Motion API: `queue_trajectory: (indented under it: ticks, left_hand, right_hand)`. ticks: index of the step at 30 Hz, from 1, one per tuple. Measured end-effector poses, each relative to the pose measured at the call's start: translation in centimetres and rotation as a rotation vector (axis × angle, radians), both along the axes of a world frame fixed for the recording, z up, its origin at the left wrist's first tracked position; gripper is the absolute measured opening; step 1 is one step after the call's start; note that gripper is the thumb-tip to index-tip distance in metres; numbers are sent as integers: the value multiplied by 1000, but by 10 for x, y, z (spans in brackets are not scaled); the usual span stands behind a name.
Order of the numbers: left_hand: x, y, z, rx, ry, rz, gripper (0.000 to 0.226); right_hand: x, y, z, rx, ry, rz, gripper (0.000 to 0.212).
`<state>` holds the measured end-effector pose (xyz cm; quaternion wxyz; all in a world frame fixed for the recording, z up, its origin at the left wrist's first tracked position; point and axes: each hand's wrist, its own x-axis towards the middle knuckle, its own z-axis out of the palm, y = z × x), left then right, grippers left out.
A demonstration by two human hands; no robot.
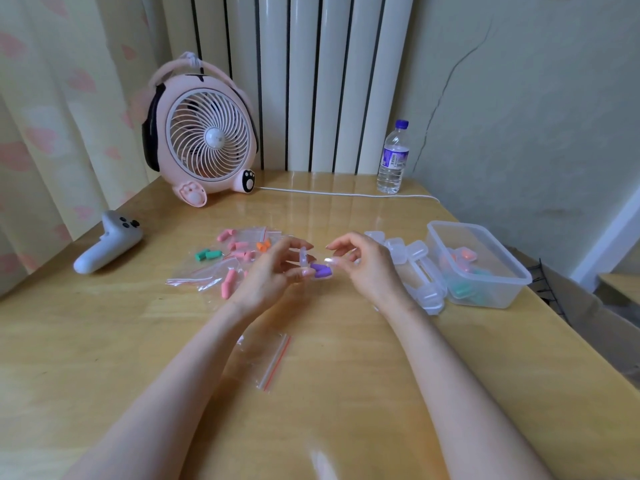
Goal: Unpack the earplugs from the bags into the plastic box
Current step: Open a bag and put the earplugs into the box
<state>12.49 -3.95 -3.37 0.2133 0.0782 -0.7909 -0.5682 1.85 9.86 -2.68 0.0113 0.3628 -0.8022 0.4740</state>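
Note:
Purple earplugs (322, 270) sit in a small clear case held between both hands above the table's middle. My left hand (273, 271) grips the case from the left, its lid raised by the fingertips. My right hand (363, 261) pinches the case's right edge. Small zip bags (221, 261) with pink, green and orange earplugs lie to the left. The clear plastic box (485, 268) stands at the right, holding small cases with orange and teal earplugs inside.
An empty zip bag (270, 362) lies between my forearms. Several small clear cases (415, 258) lie beside the box. A white controller (107, 242), a pink fan (204, 133), its cable and a water bottle (393, 159) stand farther back.

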Motion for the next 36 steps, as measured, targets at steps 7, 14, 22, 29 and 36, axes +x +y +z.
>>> queue_trajectory:
  ticks: [7, 14, 22, 29, 36]
  left_hand:
    - [-4, 4, -3, -319, 38, 100, 41]
    - [-4, 10, -4, -410, 84, 115, 48]
    - [-8, -13, -19, -644, -92, 496, 23]
    - [-14, -6, -21, -905, -310, 378, 37]
    - [-14, -4, -16, -937, -233, 387, 14]
  right_hand:
    - [14, -1, 11, -157, -565, 182, 23]
    - [15, 0, 13, -181, -579, 152, 32]
    - [5, 8, 15, -204, -448, -3, 22]
    - [-4, 9, 11, -105, -244, -164, 16]
    - [-25, 54, 38, -82, 181, -840, 23]
